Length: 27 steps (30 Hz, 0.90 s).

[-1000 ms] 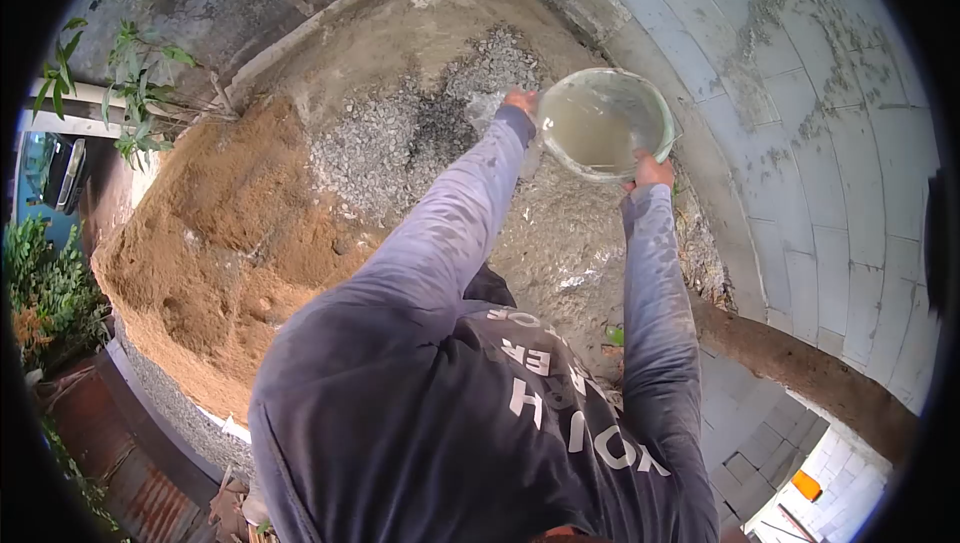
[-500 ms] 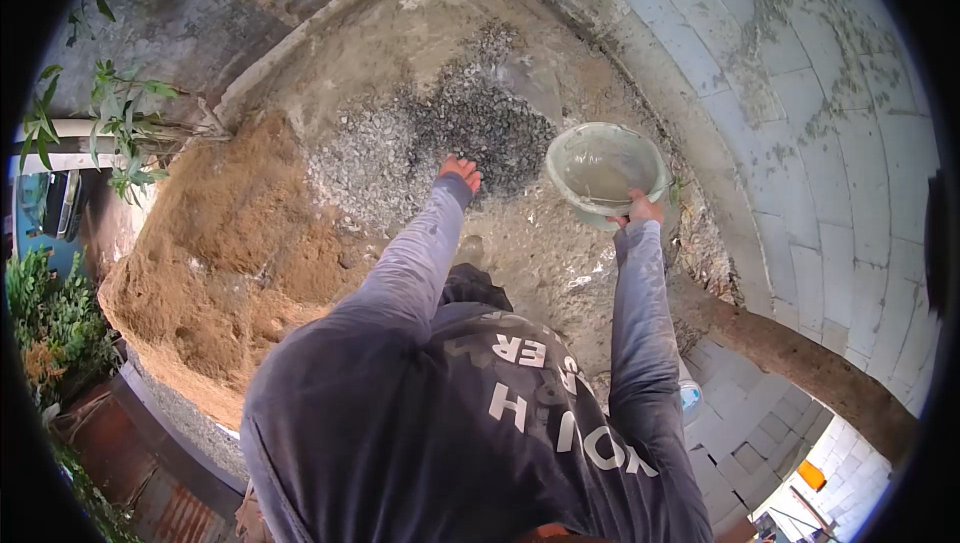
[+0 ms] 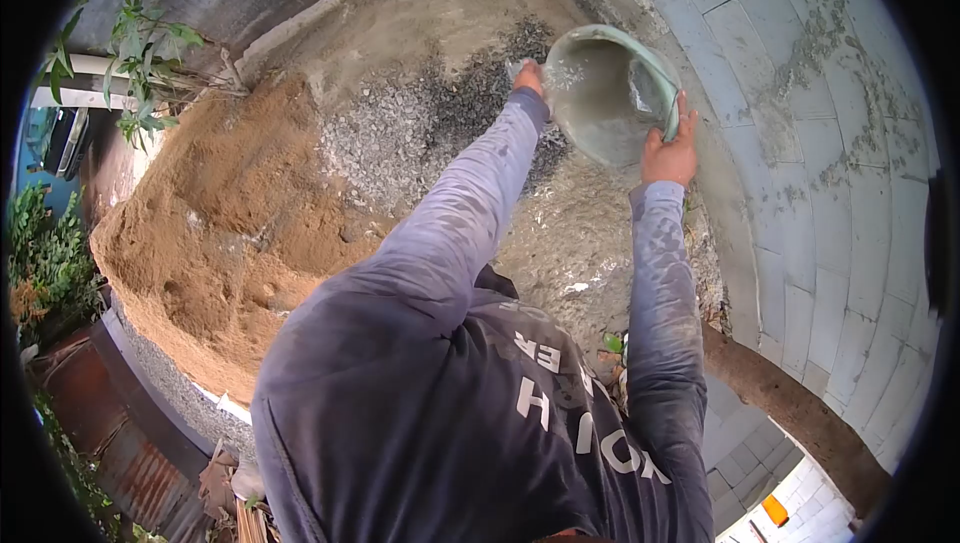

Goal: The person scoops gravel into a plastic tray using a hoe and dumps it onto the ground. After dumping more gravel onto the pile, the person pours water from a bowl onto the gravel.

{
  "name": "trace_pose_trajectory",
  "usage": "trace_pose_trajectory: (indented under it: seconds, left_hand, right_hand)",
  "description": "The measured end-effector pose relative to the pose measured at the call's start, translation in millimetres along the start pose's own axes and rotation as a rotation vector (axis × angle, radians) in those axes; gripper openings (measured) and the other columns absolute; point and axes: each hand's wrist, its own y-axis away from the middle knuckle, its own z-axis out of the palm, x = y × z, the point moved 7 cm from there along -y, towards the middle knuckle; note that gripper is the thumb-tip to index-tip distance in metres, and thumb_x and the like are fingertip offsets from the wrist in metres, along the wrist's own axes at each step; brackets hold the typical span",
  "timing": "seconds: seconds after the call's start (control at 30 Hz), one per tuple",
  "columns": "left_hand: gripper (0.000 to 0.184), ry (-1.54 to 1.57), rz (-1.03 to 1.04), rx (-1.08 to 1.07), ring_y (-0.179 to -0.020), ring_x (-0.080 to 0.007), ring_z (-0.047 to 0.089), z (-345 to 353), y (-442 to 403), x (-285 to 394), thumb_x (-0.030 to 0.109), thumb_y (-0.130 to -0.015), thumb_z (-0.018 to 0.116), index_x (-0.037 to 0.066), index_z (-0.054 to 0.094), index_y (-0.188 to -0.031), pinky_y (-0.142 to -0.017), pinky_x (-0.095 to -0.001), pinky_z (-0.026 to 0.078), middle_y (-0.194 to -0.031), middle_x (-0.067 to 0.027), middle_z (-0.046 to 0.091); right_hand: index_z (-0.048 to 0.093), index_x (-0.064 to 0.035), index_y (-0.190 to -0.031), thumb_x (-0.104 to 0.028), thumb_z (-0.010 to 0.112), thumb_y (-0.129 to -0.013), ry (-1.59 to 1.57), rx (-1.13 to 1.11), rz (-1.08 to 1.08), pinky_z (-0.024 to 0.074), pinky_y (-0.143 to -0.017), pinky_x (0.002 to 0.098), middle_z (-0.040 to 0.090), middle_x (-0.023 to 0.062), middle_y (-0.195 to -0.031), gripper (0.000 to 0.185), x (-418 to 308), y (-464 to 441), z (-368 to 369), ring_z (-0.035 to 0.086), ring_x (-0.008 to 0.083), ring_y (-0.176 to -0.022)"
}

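Observation:
A pale green bucket [image 3: 590, 133] with murky water [image 3: 608, 68] inside is tilted over the wet ground, its round mouth showing. On its right rim my right hand [image 3: 672, 151] is closed, fingers over the edge. My left hand [image 3: 531, 78] is at the bucket's left edge with its fingers bent around it; part of the grip is blurred. Whitish splashes show inside the bucket near my left hand. Beneath and left of the hands lies a pile of grey gravel [image 3: 385, 133], partly dark and wet.
A large heap of brown sand [image 3: 220, 233] covers the left side. Pale block wall [image 3: 800, 143] rises on the right, with a wooden trunk or pole [image 3: 790, 393] slanting below it. Leafy branches [image 3: 145, 53] hang at the upper left. Wet grey ground [image 3: 560, 253] lies in front of me.
The bucket has moved up and tipped over, with my right hand following on its rim. My left hand has gone from above the gravel up and right to the bucket's left edge.

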Motion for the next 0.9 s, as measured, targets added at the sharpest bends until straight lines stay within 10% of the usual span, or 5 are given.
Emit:
trace_pose_trajectory:
  seconds: [0.2,0.47,0.73,0.77,0.9]
  left_hand:
    - [0.072,-0.012,0.110,0.167,-0.128,-0.0328,0.033,-59.0,70.4,126.4,0.063,-0.087,0.037,0.016,0.026,-0.142,-0.104,-0.0518,0.022,-0.144,-0.0065,0.032]
    - [0.056,0.187,-0.072,0.824,-0.111,-0.0361,0.046,-306.9,166.9,45.1,0.056,-0.091,0.032,0.016,0.044,-0.128,-0.090,-0.0523,0.037,-0.124,-0.0074,0.051]
    - [0.060,0.302,-0.070,0.441,-0.114,-0.0321,0.048,-145.8,125.8,69.3,0.060,-0.090,0.030,0.015,0.049,-0.126,-0.094,-0.0548,0.036,-0.124,-0.0096,0.052]
    - [0.060,0.409,0.180,-0.167,-0.115,-0.0311,0.048,-90.4,111.7,116.9,0.056,-0.091,0.030,0.012,0.047,-0.129,-0.096,-0.0503,0.038,-0.126,-0.0108,0.052]
    - [0.072,0.207,0.375,0.015,-0.130,-0.0372,0.032,-105.2,84.0,213.8,0.058,-0.089,0.026,0.009,0.029,-0.140,-0.104,-0.0585,0.024,-0.144,-0.0156,0.032]
  right_hand:
    - [0.058,0.0000,-0.113,-0.013,0.064,-0.069,-0.663,-0.322,0.817,0.0511,-0.080,0.0355,0.067,0.0146,-0.098,0.046,30.9,11.4,79.5,0.066,0.0266,-0.083]
    - [0.052,-0.0268,-0.127,-0.008,0.062,-0.071,-0.040,-0.414,-0.119,0.0480,-0.089,0.0394,0.035,0.0210,-0.140,0.060,-38.2,48.1,129.3,0.049,0.0372,-0.117]
    - [0.043,-0.0428,-0.131,-0.001,0.061,-0.074,-0.005,-0.339,-0.571,0.0512,-0.086,0.0373,0.020,0.0030,-0.151,0.074,-173.4,65.1,70.6,0.036,0.0335,-0.130]
    - [0.043,-0.0435,-0.130,-0.001,0.063,-0.074,-0.014,-0.303,-0.604,0.0526,-0.084,0.0377,0.019,0.0000,-0.151,0.073,-185.4,63.4,65.4,0.034,0.0338,-0.131]
    - [0.044,-0.0427,-0.129,-0.002,0.064,-0.074,-0.049,-0.116,-0.669,0.0527,-0.083,0.0383,0.025,-0.0017,-0.148,0.072,-205.4,45.0,39.3,0.037,0.0318,-0.129]
